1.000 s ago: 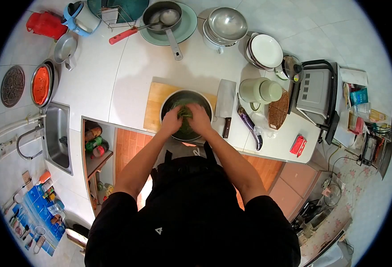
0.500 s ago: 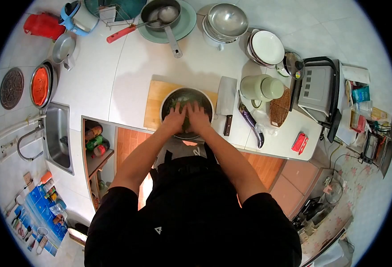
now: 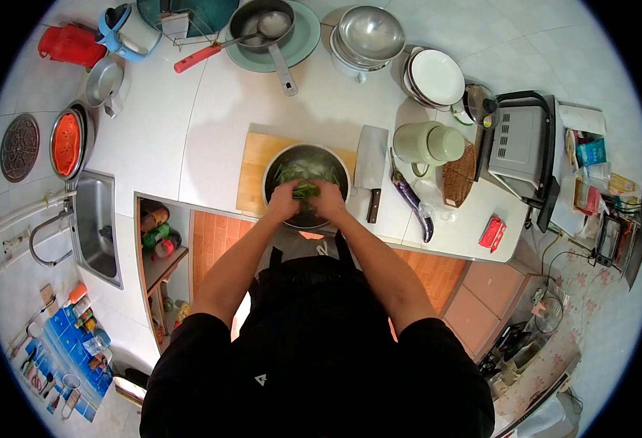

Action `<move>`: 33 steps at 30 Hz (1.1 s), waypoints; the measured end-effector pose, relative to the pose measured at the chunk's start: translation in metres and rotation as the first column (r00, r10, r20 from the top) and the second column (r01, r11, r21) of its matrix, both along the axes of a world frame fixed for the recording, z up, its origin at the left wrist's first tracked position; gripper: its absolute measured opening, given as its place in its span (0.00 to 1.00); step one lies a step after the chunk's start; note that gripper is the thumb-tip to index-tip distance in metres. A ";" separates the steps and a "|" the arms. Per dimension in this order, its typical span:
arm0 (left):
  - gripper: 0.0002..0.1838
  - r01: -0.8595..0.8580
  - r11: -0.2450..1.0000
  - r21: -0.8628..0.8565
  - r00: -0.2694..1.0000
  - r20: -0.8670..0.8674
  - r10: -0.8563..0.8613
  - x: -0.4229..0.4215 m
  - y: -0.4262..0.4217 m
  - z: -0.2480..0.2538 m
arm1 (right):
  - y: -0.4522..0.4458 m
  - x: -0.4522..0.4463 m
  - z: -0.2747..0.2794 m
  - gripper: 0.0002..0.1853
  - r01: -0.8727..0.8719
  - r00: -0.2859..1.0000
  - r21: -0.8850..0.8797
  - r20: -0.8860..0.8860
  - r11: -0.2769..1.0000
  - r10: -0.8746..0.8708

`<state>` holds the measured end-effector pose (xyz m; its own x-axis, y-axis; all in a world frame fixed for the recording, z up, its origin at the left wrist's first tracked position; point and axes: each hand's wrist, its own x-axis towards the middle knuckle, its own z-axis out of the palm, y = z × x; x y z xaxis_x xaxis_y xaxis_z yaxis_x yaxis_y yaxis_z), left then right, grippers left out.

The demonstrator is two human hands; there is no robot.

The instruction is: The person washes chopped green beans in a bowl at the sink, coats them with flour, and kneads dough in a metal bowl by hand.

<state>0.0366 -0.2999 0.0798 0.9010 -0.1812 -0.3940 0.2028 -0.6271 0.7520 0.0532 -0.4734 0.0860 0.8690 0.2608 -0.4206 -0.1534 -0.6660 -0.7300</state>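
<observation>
Both my hands are inside a round metal bowl [image 3: 268, 171] that sits on a wooden cutting board [image 3: 252, 171]. Leafy green vegetables [image 3: 306, 191] are bunched between my left hand [image 3: 284, 202] and my right hand [image 3: 327, 200], with the fingers of both curled round them. More greens lie in what looks like water at the far side of the bowl. Right of the board, a cleaver [image 3: 371, 157] lies flat with its dark handle toward me. An eggplant [image 3: 411, 197] rests further right.
A pale green jug [image 3: 429, 143] and a wicker basket [image 3: 459, 175] stand to the right, near a red packet [image 3: 492, 234]. Along the back are a saucepan [image 3: 261, 25], metal bowls [image 3: 371, 34] and stacked plates [image 3: 438, 77]. At left is a steel sink [image 3: 96, 233].
My fingers were spread and reaching toward the bowl's far side. Now they have drawn back toward me and curled round a bunch of greens, which shows between them.
</observation>
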 end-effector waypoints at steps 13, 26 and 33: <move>0.21 -0.337 0.928 -0.158 0.896 -0.358 0.264 0.018 0.007 0.042 | -0.002 0.021 0.031 0.19 -0.134 0.988 -0.009 0.071 0.991 0.135; 0.38 0.198 0.862 0.467 0.887 0.288 -0.360 0.034 0.002 0.046 | 0.006 0.040 0.040 0.43 -0.320 0.813 -0.397 0.352 0.861 0.464; 0.53 0.485 0.723 0.492 0.859 -0.111 -0.500 0.039 -0.007 0.039 | 0.010 0.024 0.027 0.62 -0.399 0.893 -0.434 0.015 0.808 0.449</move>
<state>0.0755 -0.3066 0.1192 0.7512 -0.3940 -0.5296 -0.2544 -0.9132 0.3185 0.0769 -0.4634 0.1125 0.7596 0.4400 -0.4790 0.2796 -0.8858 -0.3704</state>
